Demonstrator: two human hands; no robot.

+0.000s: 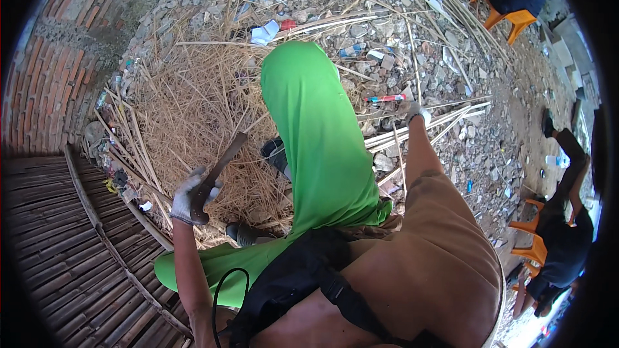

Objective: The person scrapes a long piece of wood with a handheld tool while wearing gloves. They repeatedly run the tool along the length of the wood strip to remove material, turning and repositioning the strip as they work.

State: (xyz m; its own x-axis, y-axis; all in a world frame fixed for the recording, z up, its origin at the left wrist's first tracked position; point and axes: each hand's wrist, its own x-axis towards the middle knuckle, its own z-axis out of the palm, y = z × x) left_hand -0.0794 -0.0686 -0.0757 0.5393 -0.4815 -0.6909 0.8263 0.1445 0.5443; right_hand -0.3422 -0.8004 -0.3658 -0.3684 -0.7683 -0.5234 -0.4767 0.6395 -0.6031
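Observation:
My left hand [187, 197], in a pale work glove with a dark cuff, is closed round the dark curved handle of a machete [227, 157]. Its blade points up and to the right over a heap of straw-like shavings [187, 109]. Stretched out to the right, my right hand [419, 115], also gloved, is closed on a thin bamboo strip [412, 58] that runs away from me. More pale bamboo strips [454, 116] lie on the ground beside and beneath that hand. Green cloth [316, 129] covers my bent legs between the two hands.
Rubble and litter [387, 32] cover the ground ahead. A slatted bamboo surface [58, 219] lies at lower left, below a brick wall [51, 84]. Long bamboo strips [445, 9] lie at far right. People [567, 225] sit on orange stools [512, 22] along the right side.

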